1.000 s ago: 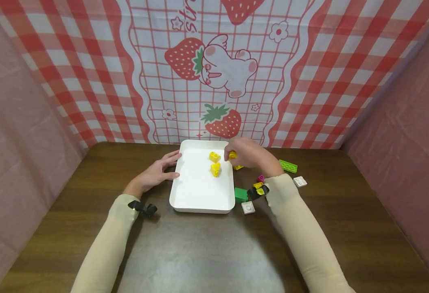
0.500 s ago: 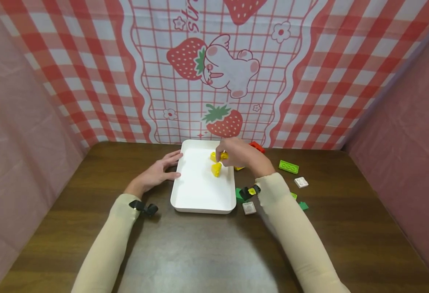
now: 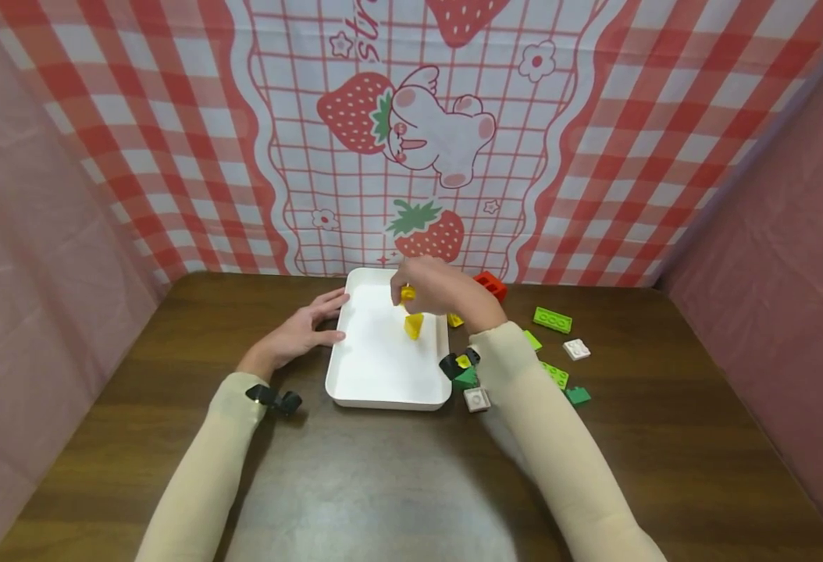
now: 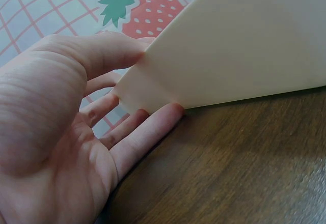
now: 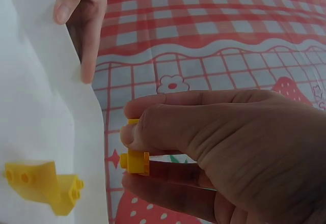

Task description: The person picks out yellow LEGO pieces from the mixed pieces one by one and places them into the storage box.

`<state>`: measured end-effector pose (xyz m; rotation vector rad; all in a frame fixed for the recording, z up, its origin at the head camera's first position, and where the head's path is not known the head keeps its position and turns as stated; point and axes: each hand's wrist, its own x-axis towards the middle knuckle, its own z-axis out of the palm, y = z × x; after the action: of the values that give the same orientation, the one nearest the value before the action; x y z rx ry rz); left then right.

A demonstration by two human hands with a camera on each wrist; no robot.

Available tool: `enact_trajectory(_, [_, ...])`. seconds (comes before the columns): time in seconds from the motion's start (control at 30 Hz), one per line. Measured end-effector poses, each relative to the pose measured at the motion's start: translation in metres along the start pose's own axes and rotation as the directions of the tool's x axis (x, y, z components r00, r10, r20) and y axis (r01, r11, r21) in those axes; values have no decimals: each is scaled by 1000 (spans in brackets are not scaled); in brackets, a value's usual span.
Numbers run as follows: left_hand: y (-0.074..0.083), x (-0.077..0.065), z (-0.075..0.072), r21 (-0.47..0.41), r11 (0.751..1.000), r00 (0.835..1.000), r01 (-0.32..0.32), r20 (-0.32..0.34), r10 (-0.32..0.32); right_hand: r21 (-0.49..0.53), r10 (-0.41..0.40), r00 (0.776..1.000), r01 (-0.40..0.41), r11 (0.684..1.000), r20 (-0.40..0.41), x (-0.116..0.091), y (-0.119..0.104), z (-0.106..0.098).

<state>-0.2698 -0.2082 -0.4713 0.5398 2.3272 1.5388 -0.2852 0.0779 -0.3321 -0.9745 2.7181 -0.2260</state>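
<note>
Largest first. Red-and-white strawberry-print cloth (image 3: 615, 156) fills the head view's top half; brown wood-grain table (image 3: 130, 437) fills the lower half. White, shallow, rectangular tray (image 3: 376, 375) sits mid-frame on the table.

Left hand (image 3: 295, 334): fingers and thumb extended, tips touching the tray's left wall, no grasp on it. Right hand (image 3: 436, 285): above the tray's upper right, pinching a yellow plastic studded brick (image 5: 136, 162) between thumb and fingers; that's lower centre in the right wrist view.

Red plastic brick (image 3: 491, 286) behind the right wrist. Lime-green rectangular plastic plate (image 3: 553, 320) right of centre; second lime-green plate (image 3: 556, 376) lower, beside the sleeve. Two angular yellow plastic bricks (image 5: 31, 183) in the tray, lower left of the right wrist view. Dark green plastic piece (image 3: 465, 379) just off the tray's lower right; white square plastic piece (image 3: 477, 400) right below it. Smallest: another white square piece (image 3: 576, 349) and a small green piece (image 3: 577, 396), both right of the sleeve.
</note>
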Motion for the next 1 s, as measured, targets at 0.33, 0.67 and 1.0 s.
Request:
enact_trajectory(0.33, [-1, 1, 0, 2, 1000, 1000, 8, 1, -8, -16, -23, 1000, 24, 1000, 14, 4, -12, -4])
enact_trajectory(0.67, [-2, 0, -1, 4, 1000, 1000, 6, 3, -6, 11, -71, 995, 71, 997, 70, 4, -10, 2])
enact_trajectory(1.0, [-1, 1, 0, -18, 1000, 1000, 6, -1, -6, 47, -76, 986, 70, 996, 147, 7, -5, 18])
